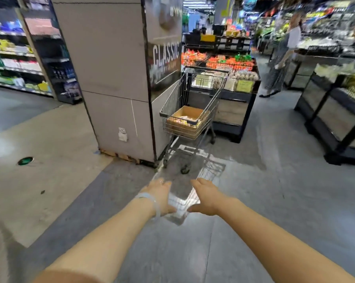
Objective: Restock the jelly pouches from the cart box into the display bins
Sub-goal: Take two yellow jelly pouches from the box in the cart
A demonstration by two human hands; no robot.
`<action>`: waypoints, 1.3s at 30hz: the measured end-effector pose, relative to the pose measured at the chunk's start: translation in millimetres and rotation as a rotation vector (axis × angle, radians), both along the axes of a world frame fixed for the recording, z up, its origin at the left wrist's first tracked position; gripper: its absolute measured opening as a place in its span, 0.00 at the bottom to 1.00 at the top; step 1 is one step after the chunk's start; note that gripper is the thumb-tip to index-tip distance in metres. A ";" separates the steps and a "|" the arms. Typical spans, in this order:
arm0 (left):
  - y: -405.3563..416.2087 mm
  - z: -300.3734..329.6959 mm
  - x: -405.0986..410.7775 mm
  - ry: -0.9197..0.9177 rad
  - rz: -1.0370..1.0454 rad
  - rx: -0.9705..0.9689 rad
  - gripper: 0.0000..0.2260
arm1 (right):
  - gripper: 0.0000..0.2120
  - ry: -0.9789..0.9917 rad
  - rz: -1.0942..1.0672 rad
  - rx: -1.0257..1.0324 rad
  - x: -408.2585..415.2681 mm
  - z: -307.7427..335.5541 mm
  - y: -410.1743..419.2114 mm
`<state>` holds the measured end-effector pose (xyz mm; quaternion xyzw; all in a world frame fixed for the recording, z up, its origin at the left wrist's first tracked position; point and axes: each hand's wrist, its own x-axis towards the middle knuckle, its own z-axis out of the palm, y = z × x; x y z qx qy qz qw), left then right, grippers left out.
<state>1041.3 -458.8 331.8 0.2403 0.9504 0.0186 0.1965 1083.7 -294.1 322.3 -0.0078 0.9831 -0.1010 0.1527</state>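
Standing cart: shopping cart beside the grey pillar, well ahead of both hands.
Box: cardboard box inside the cart, pale pouches within.
Left hand: arm outstretched, fingers straight, holding nothing.
Right hand: outstretched likewise, fingers relaxed, empty.

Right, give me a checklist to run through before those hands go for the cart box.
1. Left hand free: ok, open and holding nothing.
2. Right hand free: ok, open and holding nothing.
3. Cardboard box in the cart: ok, its top is open.
4. Stock left in the box: ok, pale packets show inside, too blurred to identify.
5. Box within reach: not ok, the cart stands ahead beside the pillar, beyond both hands.
6. Floor up to the cart: ok, bare.
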 end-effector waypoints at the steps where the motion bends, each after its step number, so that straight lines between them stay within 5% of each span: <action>1: 10.5 -1.5 -20.2 0.004 -0.014 0.003 0.38 | 0.40 0.004 -0.021 -0.012 -20.1 -2.2 10.4; 20: 173.5 -2.9 -452.4 0.001 0.069 0.029 0.35 | 0.43 0.004 0.057 -0.011 -469.0 -9.5 165.8; 32: 285.0 -16.9 -744.4 0.006 -0.040 0.091 0.36 | 0.45 0.009 -0.170 -0.037 -721.4 -26.1 291.5; 39: 330.0 -63.1 -852.9 -0.078 -0.085 -0.034 0.36 | 0.40 -0.143 -0.215 -0.089 -811.7 -71.4 336.5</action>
